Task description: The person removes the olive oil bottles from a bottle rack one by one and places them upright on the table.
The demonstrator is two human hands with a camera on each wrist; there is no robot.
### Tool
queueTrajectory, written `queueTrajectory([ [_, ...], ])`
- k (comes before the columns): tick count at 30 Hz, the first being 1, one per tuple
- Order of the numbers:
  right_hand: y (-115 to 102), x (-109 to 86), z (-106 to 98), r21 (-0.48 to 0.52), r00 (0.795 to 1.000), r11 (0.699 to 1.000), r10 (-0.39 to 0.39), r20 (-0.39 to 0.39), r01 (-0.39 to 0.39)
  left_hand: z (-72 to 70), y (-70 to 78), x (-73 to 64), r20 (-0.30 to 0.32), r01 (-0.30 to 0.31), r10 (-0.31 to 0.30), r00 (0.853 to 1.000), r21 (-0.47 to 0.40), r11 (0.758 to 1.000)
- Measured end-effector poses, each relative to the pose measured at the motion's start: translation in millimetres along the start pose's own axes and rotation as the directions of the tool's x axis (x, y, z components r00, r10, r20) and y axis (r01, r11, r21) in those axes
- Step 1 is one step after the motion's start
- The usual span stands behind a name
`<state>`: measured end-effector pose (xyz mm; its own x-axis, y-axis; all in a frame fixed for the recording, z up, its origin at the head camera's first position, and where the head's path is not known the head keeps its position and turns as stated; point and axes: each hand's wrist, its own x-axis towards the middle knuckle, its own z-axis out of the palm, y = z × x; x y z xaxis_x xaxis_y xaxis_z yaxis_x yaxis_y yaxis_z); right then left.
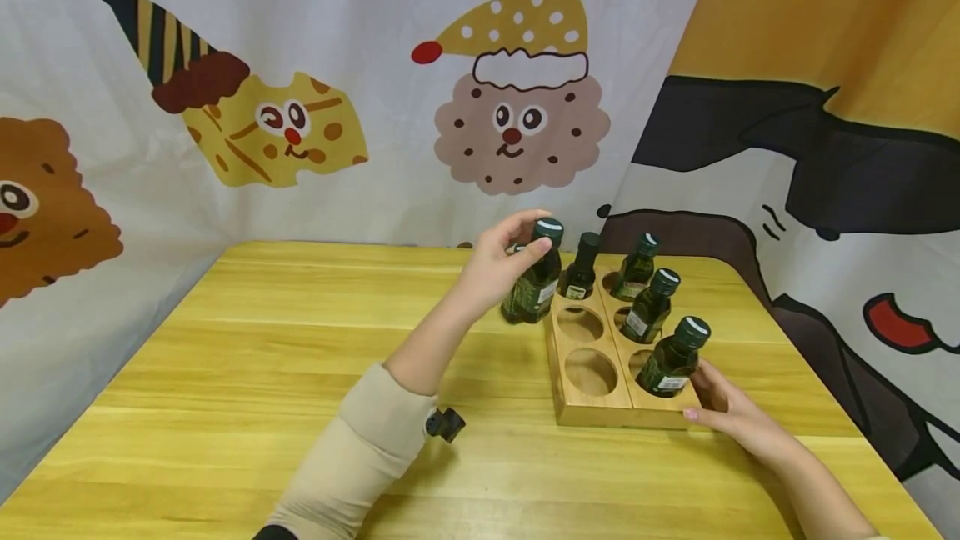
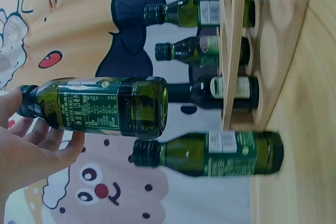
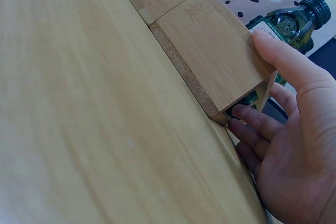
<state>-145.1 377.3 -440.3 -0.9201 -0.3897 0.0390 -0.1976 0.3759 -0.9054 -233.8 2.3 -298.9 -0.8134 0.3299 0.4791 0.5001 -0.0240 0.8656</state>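
Observation:
My left hand [image 1: 501, 261] pinches a green glass bottle [image 2: 113, 106] by its capped neck and holds it up, left of the wooden rack [image 1: 592, 417]. Behind it, partly hidden in the head view, another green bottle [image 2: 231, 153] stands on the table. The rack bears a slim dark bottle [image 1: 581, 265] at the back left and three green bottles in its right row, the nearest being a labelled bottle [image 1: 670, 365]. Two round holes in the left row show bare wood. My right hand [image 1: 731, 411] grips the rack's front right corner, thumb at the front edge, fingers along the side.
The rack stands towards the right of a yellow wooden table [image 1: 262, 382]. A curtain [image 1: 397, 40] with cartoon prints hangs right behind the table. A small black device [image 1: 446, 423] sits at my left sleeve.

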Motion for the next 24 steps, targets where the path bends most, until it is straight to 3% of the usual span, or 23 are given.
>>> queueTrajectory([
  [13,-1,0.2,-1,-0.003,1.000,1.000,0.010,-0.005,-0.010,-32.3,4.1,-4.2,-0.019,0.020,-0.018,1.000,0.072,0.997],
  [24,0,0.8,-1,-0.010,1.000,1.000,0.007,-0.002,-0.007,-51.4,-11.3,0.6,-0.032,0.038,-0.035,0.999,0.124,0.992],
])
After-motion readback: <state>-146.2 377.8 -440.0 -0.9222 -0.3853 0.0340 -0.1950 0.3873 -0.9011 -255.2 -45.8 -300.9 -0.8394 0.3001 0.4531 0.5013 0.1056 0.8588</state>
